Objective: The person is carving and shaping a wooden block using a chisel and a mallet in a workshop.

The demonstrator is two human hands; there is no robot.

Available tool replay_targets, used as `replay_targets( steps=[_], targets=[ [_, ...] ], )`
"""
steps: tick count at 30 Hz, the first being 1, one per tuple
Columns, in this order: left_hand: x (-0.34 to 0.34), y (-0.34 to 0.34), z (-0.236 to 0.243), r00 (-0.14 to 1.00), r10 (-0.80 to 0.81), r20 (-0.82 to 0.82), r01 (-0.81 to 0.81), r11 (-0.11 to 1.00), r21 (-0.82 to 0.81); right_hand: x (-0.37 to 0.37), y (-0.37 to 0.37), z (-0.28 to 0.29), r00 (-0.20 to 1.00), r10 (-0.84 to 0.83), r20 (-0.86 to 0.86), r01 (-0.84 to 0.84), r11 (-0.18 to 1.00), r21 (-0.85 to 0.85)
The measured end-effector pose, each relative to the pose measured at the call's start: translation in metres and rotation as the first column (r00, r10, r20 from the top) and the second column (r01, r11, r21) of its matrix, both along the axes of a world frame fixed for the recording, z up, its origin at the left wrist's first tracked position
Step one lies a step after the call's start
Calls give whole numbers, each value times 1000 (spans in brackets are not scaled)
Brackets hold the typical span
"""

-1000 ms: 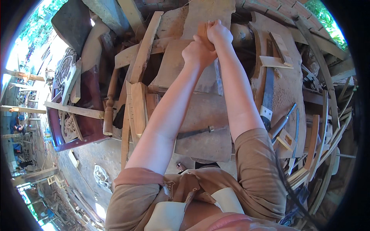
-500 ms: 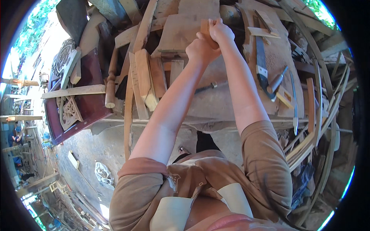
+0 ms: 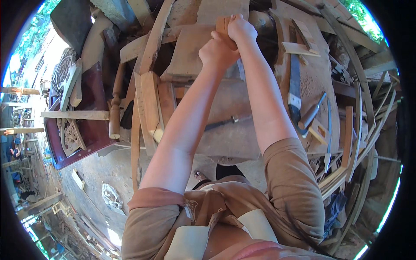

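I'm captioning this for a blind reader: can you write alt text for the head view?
Both hands, left hand and right hand, grip a small wooden block over a wooden plank on a cluttered workbench. A handsaw lies right; a carved panel stands left.

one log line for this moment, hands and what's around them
left hand: gripping wooden piece | right hand: same piece | under: workbench | right: handsaw, hammer | left: turned leg
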State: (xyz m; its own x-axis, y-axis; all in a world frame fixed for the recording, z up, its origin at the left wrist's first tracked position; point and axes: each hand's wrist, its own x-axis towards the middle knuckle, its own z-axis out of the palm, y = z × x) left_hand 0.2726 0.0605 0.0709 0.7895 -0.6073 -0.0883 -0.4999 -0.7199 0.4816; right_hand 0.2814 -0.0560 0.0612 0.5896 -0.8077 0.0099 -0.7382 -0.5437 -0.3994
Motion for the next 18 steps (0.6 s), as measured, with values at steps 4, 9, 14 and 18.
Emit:
replay_targets(
  steps=[4, 9, 14, 18],
  targets=[
    [29, -28, 4, 999, 35, 7, -36, 999, 18, 35, -32, 0, 999, 33, 19, -33, 999, -3],
    [36, -35, 6, 999, 36, 4, -36, 999, 25, 41, -35, 3, 998, 58, 23, -59, 998, 32],
    [14, -12, 1, 999, 40, 6, -40, 999, 4, 19, -13, 3, 998, 56, -22, -55, 998, 43],
    [-22, 23, 0, 999, 48, -6, -48, 999, -2, -19, 23, 3, 999, 42, -19, -41, 998, 39]
  ],
)
